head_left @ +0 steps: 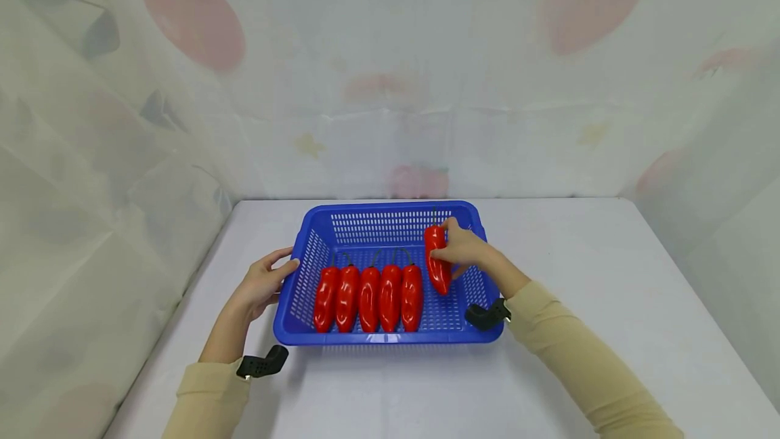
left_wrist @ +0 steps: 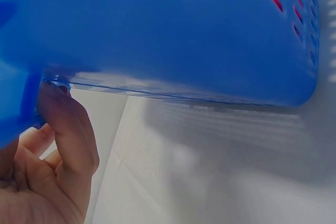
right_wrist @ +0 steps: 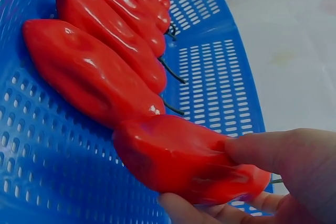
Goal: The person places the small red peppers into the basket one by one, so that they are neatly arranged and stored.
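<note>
A blue plastic basket (head_left: pixel 390 339) with slotted walls stands on the table. My left hand (head_left: pixel 263 283) grips its left rim, thumb on top and fingers beneath, as the left wrist view also shows. Between the thumb and fingers of my right hand (head_left: pixel 462 248) is a red pepper (right_wrist: pixel 178 156) with a thin green stem, held inside the basket's right part. Several more red peppers (head_left: pixel 369 298) lie side by side in a row to its left, stems toward the far wall. In the right wrist view the held pepper's tip overlaps the nearest pepper (right_wrist: pixel 89 72) of that row.
The white tabletop (head_left: pixel 579 276) extends on both sides of the basket and in front of it. Pale curtains (head_left: pixel 378 120) with faded red prints hang behind the table and along both sides. Each wrist wears a black device (head_left: pixel 263 362).
</note>
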Available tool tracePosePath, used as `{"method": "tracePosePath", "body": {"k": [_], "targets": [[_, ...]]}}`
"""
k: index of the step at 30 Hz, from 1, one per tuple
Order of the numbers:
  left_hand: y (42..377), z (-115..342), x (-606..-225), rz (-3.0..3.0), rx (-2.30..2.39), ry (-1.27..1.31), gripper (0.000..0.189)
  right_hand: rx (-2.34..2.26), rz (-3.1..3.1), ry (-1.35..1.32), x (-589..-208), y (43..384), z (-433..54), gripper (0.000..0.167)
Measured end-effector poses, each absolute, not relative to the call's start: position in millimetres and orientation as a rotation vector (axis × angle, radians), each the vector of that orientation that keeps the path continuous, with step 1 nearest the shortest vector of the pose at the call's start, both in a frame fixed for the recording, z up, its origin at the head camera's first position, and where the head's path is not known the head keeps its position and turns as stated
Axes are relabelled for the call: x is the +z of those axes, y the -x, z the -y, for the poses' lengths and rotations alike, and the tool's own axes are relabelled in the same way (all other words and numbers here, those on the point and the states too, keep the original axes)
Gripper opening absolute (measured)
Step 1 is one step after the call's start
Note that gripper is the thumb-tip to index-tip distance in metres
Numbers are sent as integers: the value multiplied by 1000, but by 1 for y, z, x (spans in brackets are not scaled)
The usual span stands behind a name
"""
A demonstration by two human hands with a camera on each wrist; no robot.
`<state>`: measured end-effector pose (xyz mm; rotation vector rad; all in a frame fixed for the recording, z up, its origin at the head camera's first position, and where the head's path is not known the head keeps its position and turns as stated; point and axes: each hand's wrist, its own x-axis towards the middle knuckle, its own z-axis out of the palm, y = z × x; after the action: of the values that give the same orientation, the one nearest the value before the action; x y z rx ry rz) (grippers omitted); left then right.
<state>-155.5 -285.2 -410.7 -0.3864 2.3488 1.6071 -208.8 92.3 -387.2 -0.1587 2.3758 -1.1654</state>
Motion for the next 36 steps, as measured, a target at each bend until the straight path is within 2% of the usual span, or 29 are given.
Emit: {"method": "tracePosePath", "body": {"k": [15,24,36], "targets": [[156,285,-411,-2344,1610,383,62,-1139,-2361,115,-406,211,-76,57],[155,284,-409,-2350,1605,381,61,-1071,-2349,113,-409,209,-72,65],[155,284,-409,-2347,1608,384,61,-1019,-2321,83,-415,210,-72,58]]}}
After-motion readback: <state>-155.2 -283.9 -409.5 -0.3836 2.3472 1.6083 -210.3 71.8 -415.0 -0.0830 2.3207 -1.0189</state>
